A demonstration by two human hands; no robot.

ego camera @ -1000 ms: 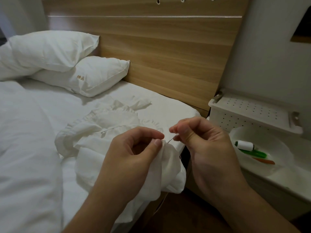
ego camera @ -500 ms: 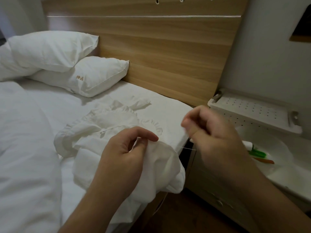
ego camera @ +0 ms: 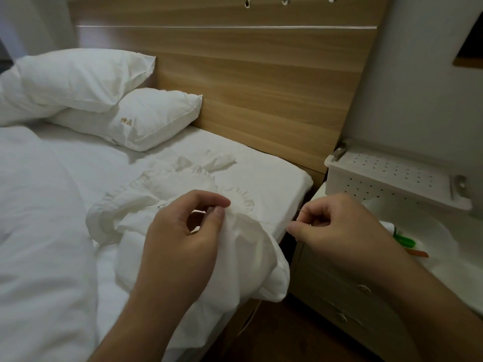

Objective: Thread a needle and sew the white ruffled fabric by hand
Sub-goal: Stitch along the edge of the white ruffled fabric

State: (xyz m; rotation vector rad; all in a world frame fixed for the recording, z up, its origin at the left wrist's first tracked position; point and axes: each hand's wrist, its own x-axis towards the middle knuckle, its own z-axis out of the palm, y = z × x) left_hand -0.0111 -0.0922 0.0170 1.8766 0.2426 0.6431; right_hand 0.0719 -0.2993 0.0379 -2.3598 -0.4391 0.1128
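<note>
White ruffled fabric [ego camera: 167,205] lies bunched at the bed's [ego camera: 274,184] near right edge; left hand [ego camera: 183,239] pinches a fold. To its right, right hand [ego camera: 337,228] pinches the needle [ego camera: 303,211]. Risks: a hard tug puckers the seam; thread slips the eye. Far right, white bowl [ego camera: 441,231] holds spool, green and orange items.

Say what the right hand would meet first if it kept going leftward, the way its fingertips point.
Probably the white ruffled fabric bunched under the left hand; the right hand, pinching a thin needle, points across the bed's edge toward it. Depth is uncertain.
</note>
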